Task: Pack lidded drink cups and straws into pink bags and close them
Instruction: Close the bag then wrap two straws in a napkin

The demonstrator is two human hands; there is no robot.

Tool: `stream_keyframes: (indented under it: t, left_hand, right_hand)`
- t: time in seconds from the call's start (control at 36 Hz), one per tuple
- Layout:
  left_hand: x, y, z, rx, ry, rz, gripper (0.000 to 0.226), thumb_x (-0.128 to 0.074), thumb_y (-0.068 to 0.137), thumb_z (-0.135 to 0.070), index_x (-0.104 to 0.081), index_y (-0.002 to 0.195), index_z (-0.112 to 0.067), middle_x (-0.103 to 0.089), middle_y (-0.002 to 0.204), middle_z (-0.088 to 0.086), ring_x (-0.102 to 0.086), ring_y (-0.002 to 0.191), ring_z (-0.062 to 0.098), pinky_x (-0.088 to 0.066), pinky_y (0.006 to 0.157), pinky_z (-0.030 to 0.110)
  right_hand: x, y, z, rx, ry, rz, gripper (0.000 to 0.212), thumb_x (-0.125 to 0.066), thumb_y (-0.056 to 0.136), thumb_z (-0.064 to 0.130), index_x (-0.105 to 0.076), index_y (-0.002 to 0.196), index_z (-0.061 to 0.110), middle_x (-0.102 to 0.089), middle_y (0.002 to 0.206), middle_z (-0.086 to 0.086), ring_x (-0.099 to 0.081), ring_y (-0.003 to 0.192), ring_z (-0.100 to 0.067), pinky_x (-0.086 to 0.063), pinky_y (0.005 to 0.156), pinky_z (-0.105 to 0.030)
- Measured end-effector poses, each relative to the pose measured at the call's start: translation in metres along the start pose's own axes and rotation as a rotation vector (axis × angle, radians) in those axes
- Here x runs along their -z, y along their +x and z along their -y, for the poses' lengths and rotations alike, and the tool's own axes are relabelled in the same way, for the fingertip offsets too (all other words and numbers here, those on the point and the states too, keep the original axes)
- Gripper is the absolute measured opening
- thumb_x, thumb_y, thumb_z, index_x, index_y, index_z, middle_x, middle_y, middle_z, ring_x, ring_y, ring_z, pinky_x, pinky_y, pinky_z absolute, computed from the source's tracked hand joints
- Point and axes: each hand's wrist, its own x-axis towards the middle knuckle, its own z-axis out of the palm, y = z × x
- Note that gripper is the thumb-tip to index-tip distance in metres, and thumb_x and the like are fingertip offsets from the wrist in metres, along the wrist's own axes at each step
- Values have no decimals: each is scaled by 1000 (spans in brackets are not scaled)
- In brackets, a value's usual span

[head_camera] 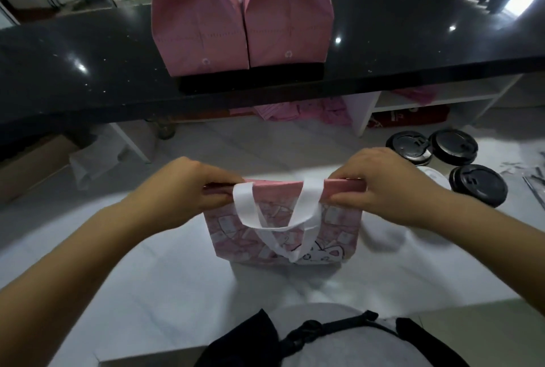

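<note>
Pink bag (277,198) upright, top corners in pinch of left hand (184,190), right hand (392,187)

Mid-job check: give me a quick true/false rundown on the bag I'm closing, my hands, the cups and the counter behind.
1. The left hand and right hand both pinch the top edge of the patterned pink bag. True.
2. That bag lies flat on its side on the white table. False: it stands upright.
3. Three black lids sit to the right of the bag. True.
4. The black counter holds only one bag. False: two pink bags stand side by side on it.
5. The white handles are tucked inside the bag. False: they hang down over its near face.
</note>
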Motion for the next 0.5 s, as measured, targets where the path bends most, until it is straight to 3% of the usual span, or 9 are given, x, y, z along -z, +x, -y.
stream_keyframes:
  t: [0.08, 0.14, 0.25, 0.39, 0.5]
  left_hand:
    - [-1, -7, 9, -8, 48, -47, 30, -76, 86, -28, -75, 116, -33, -77, 102, -13, -64, 80, 3, -47, 68, 12]
    - [-2, -10, 10, -53, 63, -59, 27, -74, 87, -26, -77, 113, -26, -78, 99, -8, -63, 76, 4, -46, 67, 12]
    - [4, -13, 12, -38, 34, -33, 33, -63, 84, -37, -78, 111, -25, -78, 95, -9, -62, 67, -3, -46, 62, 6]
    - [12, -15, 19, -8, 106, -21, 38, -60, 86, -35, -74, 120, -26, -77, 103, -7, -58, 74, -3, -42, 66, 4]
    - [15, -15, 20, -18, 195, 77, 36, -61, 94, -26, -67, 130, -30, -73, 116, -10, -68, 92, 7, -47, 76, 12]
  right_hand:
    - [2, -9, -14, 36, 6, 56, 28, -61, 90, 46, -78, 94, 23, -70, 82, 11, -64, 82, -15, -45, 85, -41]
    - [-1, -13, -19, 52, -64, 65, 25, -59, 95, 33, -78, 97, 17, -75, 91, 2, -68, 91, -22, -38, 99, -38]
    - [-7, -15, -20, 110, -158, 34, 20, -60, 97, 28, -77, 103, 17, -75, 100, -2, -69, 99, -24, -30, 110, -41]
    - [-2, -15, -17, 120, -245, 141, 69, -14, 94, 57, -72, 110, 24, -71, 112, 4, -64, 109, -17, -24, 112, -37]
    - [-1, -18, -18, 122, -279, 162, 77, -5, 89, 61, -70, 113, 26, -68, 119, 8, -60, 114, -13, -18, 115, -34]
